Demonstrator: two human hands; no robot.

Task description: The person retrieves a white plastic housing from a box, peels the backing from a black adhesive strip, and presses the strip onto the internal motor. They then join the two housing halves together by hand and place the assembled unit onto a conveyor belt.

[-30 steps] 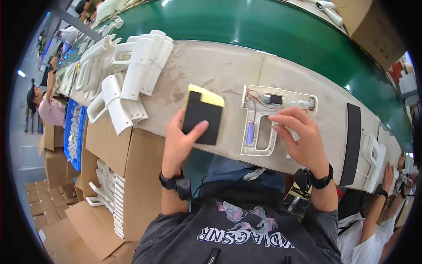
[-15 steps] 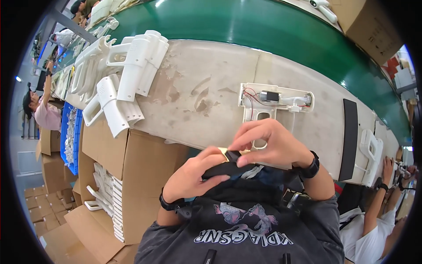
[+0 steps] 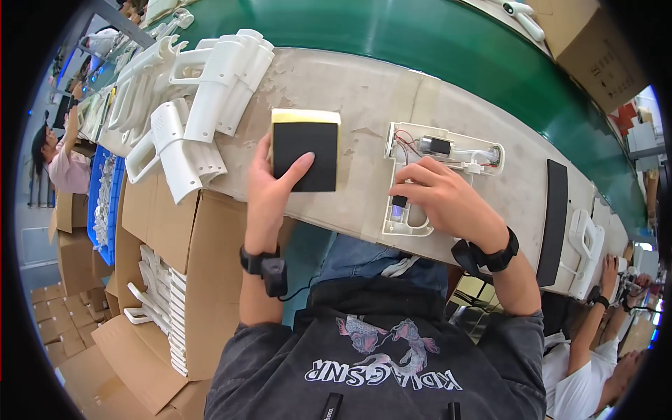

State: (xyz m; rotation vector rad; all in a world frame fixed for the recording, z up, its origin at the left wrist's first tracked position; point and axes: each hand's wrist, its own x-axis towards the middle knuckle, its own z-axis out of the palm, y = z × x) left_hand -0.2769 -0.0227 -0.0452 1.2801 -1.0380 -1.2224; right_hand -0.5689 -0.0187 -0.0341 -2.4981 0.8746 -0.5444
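Note:
My left hand (image 3: 267, 192) holds up a square black foam pad (image 3: 308, 143) with a pale yellow backing along its edge, thumb across its face. Over the grip of an open white gun-shaped housing half (image 3: 395, 129), my right hand (image 3: 448, 197) bends its fingers together on a small black foam piece (image 3: 399, 201). That piece lies against a blue-purple cylinder (image 3: 397, 211) inside the grip; the fingertips partly hide the contact. Farther up the housing are a motor (image 3: 434, 145) with a black wrap, red wires and clear tubing.
White gun-shaped shells (image 3: 217, 91) are stacked at the table's left. To the right lie a long black foam strip (image 3: 554, 217) and another white housing (image 3: 582, 245). A green conveyor belt (image 3: 378, 35) runs behind. Cardboard boxes (image 3: 217, 259) stand at left; a co-worker's hand (image 3: 609, 271) is at right.
My hands have parted from over my lap. The left has raised the black pad to the left over the table; the right has moved to the housing's grip with a small black piece.

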